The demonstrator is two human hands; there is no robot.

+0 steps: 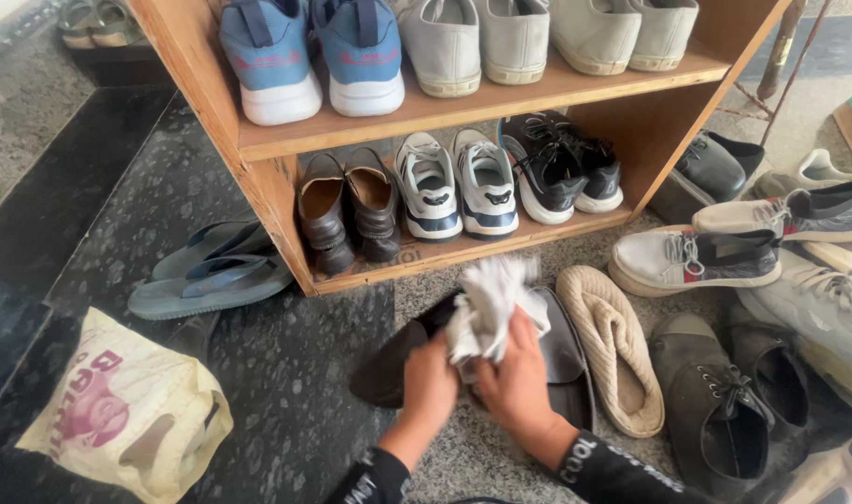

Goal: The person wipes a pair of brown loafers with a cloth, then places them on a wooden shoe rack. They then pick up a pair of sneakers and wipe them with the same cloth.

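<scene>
A crumpled white cloth (489, 303) sits bunched on top of a dark slip-on shoe (561, 359) that lies on the speckled stone floor (286, 373) just in front of the wooden shoe rack (444, 107). The cloth is pressed against the shoe's upper, which fits a wiping hold: its bulk rises loose above the fingers while the lower part is pinned to the leather.

The right hand (517, 383) is curled around the lower part of the cloth, fingers bent and closed on it, thumb tucked toward the fabric. The left hand (430, 383) is beside it, touching the cloth's left edge and resting on a second dark shoe (393, 369) that lies partly beneath; its fingers are folded, but whether they pinch the cloth or only steady the shoe is not clear from this angle. Both wrists come up from black sleeves (594, 467) with pale lettering.

Just right of the dark shoe lies a beige woven slipper (617, 345), then a pair of dark grey lace-up shoes (715, 401) and several white and grey sneakers (697, 259). On the rack's lower shelf stand brown leather shoes (349, 210), white and navy sneakers (458, 187) and black sneakers (561, 168); the upper shelf holds blue sneakers (314, 56) and pale canvas shoes (482, 42). To the left, blue flip-flops (216, 271) lie flat beside the rack, and a cream plastic bag (132, 411) with pink print slumps nearer the camera.
</scene>
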